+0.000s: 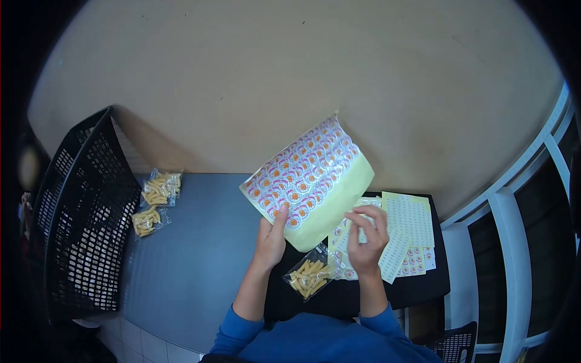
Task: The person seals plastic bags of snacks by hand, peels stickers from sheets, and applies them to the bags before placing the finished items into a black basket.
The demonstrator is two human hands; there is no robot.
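Note:
My left hand [273, 242] grips a sheet of round stickers [302, 172] by its lower left edge, thumb on top. The stickers are white with orange and pink print, and a bare yellow strip of backing runs along the sheet's lower right side. Beside that strip, my right hand [366, 242] is closed with its fingertips drawn together. Whether a sticker is between them is too small to make out. Below the sheet, a clear bag of pale yellow stick-shaped snacks [310, 277] lies on a black surface between my forearms.
More sticker and label sheets [411, 221] lie overlapping on the black surface [439, 272] at right. Two more snack bags [160, 187] rest on the grey table [181, 266] beside a black perforated crate [85, 212]. A wall stands behind; white railings [511, 254] are at right.

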